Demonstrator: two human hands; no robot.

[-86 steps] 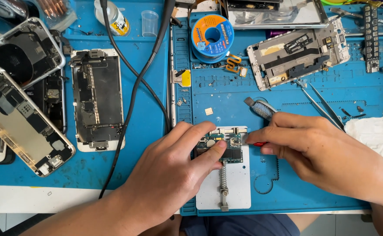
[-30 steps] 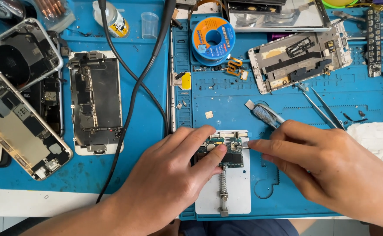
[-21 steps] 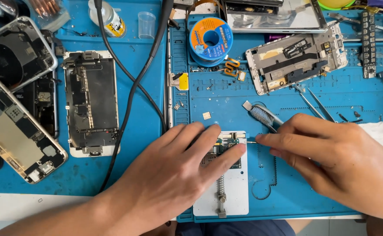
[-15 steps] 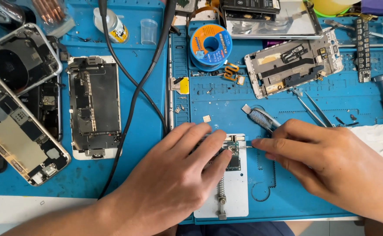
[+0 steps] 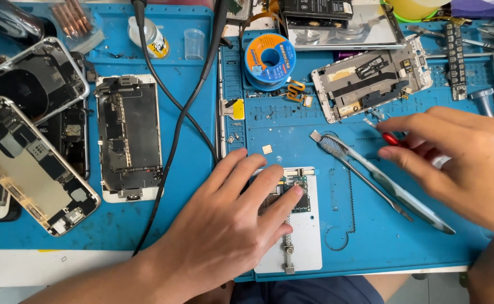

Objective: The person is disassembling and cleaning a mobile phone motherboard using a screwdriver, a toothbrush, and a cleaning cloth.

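Note:
My left hand [image 5: 224, 225] lies flat on a white board holder [image 5: 306, 242], its fingertips pressing on the small green circuit board [image 5: 300, 196] clamped there. My right hand [image 5: 466, 163] hovers to the right of the holder, above the blue mat [image 5: 365, 253]. Its fingers pinch a thin tool with a red handle [image 5: 389, 138], metal tip pointing up-left. A clear-handled brush [image 5: 337, 147] and a slim metal probe [image 5: 376, 191] lie on the mat between the two hands.
A blue solder spool [image 5: 269, 58] and an opened phone chassis [image 5: 371, 84] sit behind. Several stripped phones [image 5: 128, 135] and frames [image 5: 33, 163] lie at left. Black cables [image 5: 185, 112] cross the mat. More tools are at the far right edge [image 5: 483, 98].
My right hand has drawn away from the circuit board to the right and slightly up, carrying the red-handled tool. My left hand stays on the holder.

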